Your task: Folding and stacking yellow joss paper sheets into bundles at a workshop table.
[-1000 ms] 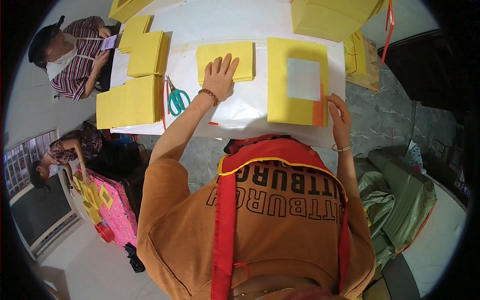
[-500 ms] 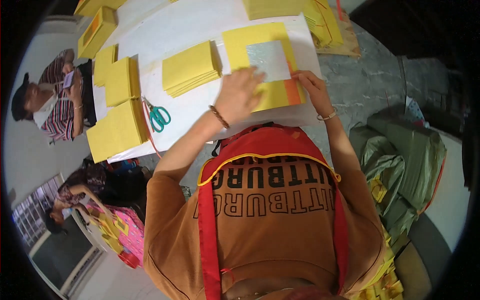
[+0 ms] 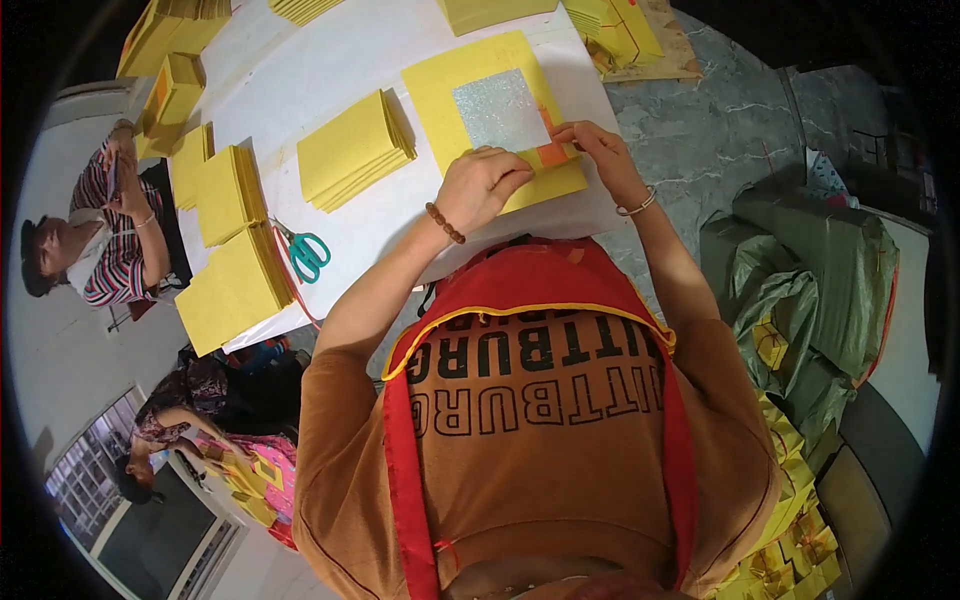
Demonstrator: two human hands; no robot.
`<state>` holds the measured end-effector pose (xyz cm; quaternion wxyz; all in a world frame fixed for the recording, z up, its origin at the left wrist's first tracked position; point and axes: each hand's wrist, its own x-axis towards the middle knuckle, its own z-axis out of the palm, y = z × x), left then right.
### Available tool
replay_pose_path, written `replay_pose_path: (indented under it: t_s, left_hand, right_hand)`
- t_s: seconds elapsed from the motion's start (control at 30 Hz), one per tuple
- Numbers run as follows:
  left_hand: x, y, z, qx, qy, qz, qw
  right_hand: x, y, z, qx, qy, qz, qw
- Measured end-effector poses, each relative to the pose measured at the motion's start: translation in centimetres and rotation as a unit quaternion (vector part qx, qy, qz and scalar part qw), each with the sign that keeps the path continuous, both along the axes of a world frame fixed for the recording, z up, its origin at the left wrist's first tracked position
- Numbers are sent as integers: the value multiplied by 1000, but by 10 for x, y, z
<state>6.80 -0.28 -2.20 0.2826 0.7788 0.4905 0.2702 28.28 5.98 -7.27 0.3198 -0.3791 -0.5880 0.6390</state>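
A yellow paper sheet [image 3: 432, 95] with a silver square and an orange strip lies on other yellow sheets near the front right of the white table. Its near edge is raised and curled back toward the silver square. My left hand [image 3: 484, 188] is closed at this edge, its fingertips partly hidden behind the knuckles. My right hand [image 3: 603, 152] pinches the same edge at the right, by the orange strip. To the left of the sheets sits a squared stack of folded yellow paper [image 3: 355, 150].
Teal-handled scissors [image 3: 308, 255] lie beside more yellow stacks [image 3: 232, 290] at the table's left edge. Green wrapped bundles [image 3: 820, 270] stand on the right. One person [image 3: 125, 220] is at the far left; another [image 3: 185, 410] handles yellow paper at lower left.
My left hand has come off the silver square and down to the sheet's near edge, which is now curled up. The right hand stays at the right side. The whole view has shifted slightly.
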Motion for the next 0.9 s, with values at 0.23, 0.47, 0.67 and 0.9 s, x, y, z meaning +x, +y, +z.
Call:
replay_pose_path:
  t_s: [0.23,0.47,0.67,0.9]
  left_hand:
    - [-3,5,0,-140,-57,48,987]
    - [-1,8,3,-229,-98,81,965]
    - [-5,13,-3,-260,-111,70,957]
    - [-6,14,-8,-263,-145,90,949]
  right_hand:
    - [-1,0,0,-8,-6,-3,1000]
    - [3,4,-12,1,-6,8,1000]
    - [6,4,-5,-8,7,26,1000]
    - [9,8,-6,-5,23,49,999]
